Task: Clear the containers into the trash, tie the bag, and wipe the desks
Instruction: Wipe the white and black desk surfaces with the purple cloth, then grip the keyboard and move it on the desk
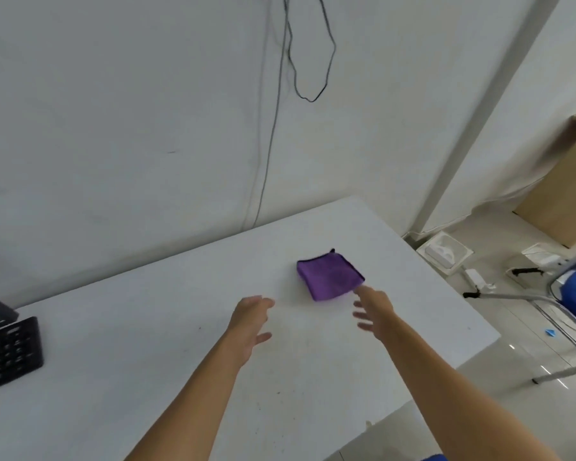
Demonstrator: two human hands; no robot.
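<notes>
A folded purple cloth (pixel 328 277) lies flat on the white desk (pixel 180 294), toward its far right part. My right hand (pixel 374 309) is stretched out above the desk with its fingers spread, its fingertips just short of the cloth's near right corner. My left hand (pixel 251 319) hovers open over the desk a little to the left of the cloth, holding nothing. Neither hand touches the cloth.
A black keyboard (pixel 9 352) sits at the desk's left edge. Black cables (pixel 310 61) hang on the white wall behind. On the floor to the right lie white packaging pieces (pixel 444 252), a metal chair frame (pixel 546 301) with blue fabric, and a wooden cabinet (pixel 566 181).
</notes>
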